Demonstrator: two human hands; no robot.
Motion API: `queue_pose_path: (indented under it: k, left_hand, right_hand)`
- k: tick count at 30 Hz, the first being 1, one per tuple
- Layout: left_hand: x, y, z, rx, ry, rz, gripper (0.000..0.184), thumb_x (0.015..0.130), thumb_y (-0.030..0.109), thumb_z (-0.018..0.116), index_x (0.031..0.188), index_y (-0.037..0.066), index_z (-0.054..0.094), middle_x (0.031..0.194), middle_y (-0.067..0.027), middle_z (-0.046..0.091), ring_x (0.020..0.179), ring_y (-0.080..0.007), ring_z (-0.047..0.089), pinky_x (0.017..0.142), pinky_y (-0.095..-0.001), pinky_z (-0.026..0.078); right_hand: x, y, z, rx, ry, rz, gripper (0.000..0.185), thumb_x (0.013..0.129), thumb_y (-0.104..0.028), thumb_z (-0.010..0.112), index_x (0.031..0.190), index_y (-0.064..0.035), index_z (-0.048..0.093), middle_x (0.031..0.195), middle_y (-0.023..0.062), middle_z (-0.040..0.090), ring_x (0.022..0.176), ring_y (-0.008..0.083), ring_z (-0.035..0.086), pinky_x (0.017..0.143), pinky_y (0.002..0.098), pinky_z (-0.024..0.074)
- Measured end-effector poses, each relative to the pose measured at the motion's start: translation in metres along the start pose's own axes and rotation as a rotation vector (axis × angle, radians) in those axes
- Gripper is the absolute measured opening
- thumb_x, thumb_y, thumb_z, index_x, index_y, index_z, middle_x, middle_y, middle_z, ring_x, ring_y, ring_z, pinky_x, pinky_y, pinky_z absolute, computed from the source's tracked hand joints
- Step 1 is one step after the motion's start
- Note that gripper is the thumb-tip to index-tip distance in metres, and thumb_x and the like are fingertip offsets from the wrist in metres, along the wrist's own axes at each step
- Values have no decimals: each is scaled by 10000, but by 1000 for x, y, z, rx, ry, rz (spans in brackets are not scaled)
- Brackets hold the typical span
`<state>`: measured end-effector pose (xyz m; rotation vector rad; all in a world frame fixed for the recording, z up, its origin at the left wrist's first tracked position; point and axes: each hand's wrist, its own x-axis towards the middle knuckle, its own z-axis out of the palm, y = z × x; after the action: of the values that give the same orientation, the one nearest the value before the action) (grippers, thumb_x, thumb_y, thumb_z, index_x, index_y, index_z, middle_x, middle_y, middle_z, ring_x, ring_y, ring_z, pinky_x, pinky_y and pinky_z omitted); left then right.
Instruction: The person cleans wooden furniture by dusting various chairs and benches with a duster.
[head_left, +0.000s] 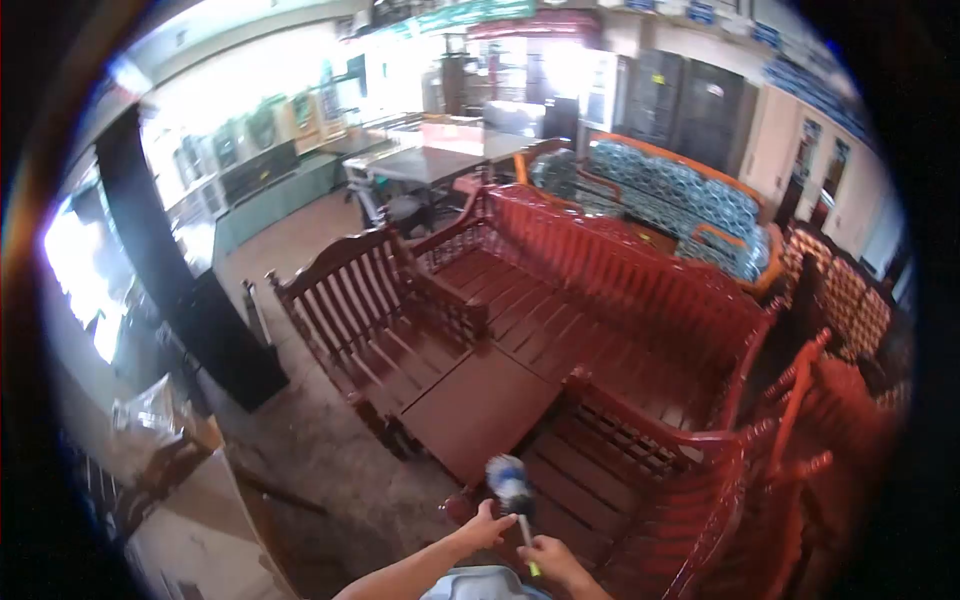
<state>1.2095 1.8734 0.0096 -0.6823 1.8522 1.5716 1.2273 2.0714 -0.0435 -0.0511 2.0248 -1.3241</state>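
A feather-style duster point(511, 486) with a white, blue and dark fluffy head is held over the near edge of the dark red wooden table point(484, 405). My right hand point(553, 560) is closed round its thin pale handle, whose end is yellow-green. At the lower part of the fluffy head is my left hand point(484, 528), thumb and fingers against it where the head meets the handle; part of that grip is hidden. Just right of the hands stands a dark red slatted wooden armchair point(585, 480).
A long carved red bench point(620, 300) and another slatted armchair point(350, 300) surround the table. Behind them is a blue-patterned sofa point(675, 190). At left stand a dark pillar-like cabinet point(235, 340) and a pale panel point(205, 525). Stacked red furniture point(810, 460) crowds the right.
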Motion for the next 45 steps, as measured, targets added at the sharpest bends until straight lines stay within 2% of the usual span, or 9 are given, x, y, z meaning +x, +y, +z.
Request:
queue_pose_path:
  k: [3, 7, 13, 16, 33, 35, 38, 40, 45]
  left_hand:
    - [-6, -37, -30, -581, 249, 137, 519, 877, 95, 572, 1301, 66, 275, 1020, -213, 575, 800, -282, 655, 659, -395, 547]
    - [-39, -68, -122, -960, 427, 287, 351, 738, -86, 467, 1075, 13, 446, 878, -167, 602, 682, -270, 631, 580, -365, 534]
    - [-87, -143, -244, -1216, 557, 283, 366, 689, -90, 456, 1036, 22, 488, 867, -140, 576, 671, -219, 598, 583, -343, 525]
    - [-115, -174, -301, -1289, 528, 104, 317, 699, -85, 473, 1007, -17, 509, 837, -140, 586, 724, -220, 604, 638, -362, 529]
    - [-104, -176, -516, -1467, 734, 246, 433, 687, -95, 435, 1103, 23, 457, 893, -131, 590, 700, -218, 595, 665, -348, 513]
    - [-78, -178, -557, -1470, 776, 219, 439, 685, -87, 440, 1112, 14, 453, 896, -138, 587, 697, -225, 598, 666, -358, 513]
    - [-65, -142, -625, -1448, 846, 195, 456, 683, -77, 452, 1133, -3, 451, 903, -145, 588, 719, -225, 608, 668, -362, 512]
    - [-58, -120, -666, -1376, 861, 220, 436, 701, -70, 457, 1132, -5, 459, 905, -137, 609, 742, -219, 626, 694, -357, 522]
    - [-38, -93, -751, -1357, 913, 313, 393, 728, -57, 470, 1117, -6, 473, 915, -140, 619, 757, -231, 632, 734, -364, 541]
  right_hand:
    - [-16, -89, 36, -89, -357, -215, 347, 896, -355, 606, 993, -23, 638, 773, 93, 613, 716, 142, 566, 688, 304, 477]
    - [-17, -213, 83, -72, -304, -504, 227, 891, -141, 625, 1081, -20, 595, 838, 49, 636, 732, 97, 567, 666, 274, 486]
    - [-28, -415, 190, -117, -279, -1727, 425, 730, 22, 685, 1100, 24, 476, 869, 155, 630, 641, 244, 619, 550, 323, 518]
    - [-40, -462, 250, -47, -429, -2000, 370, 750, 14, 662, 1074, 19, 484, 868, 145, 628, 648, 234, 614, 559, 318, 514]
    - [106, -609, 361, -145, 79, -1973, 71, 858, -30, 535, 925, -5, 533, 861, 93, 618, 691, 180, 584, 606, 287, 496]
    - [138, -624, 366, -207, 210, -1803, 49, 871, -35, 520, 908, -8, 538, 860, 87, 617, 697, 174, 581, 612, 284, 494]
    - [179, -646, 380, -410, 419, -985, 59, 890, -43, 497, 881, -13, 547, 859, 78, 615, 704, 164, 576, 620, 279, 491]
    - [223, -653, 411, -285, 760, -1338, 145, 915, -47, 467, 1032, -5, 541, 914, 94, 620, 716, 194, 582, 637, 310, 495]
    - [320, -761, 393, -307, -9, -1947, 267, 854, -52, 516, 1109, -65, 437, 894, 100, 537, 609, 239, 528, 547, 371, 424]
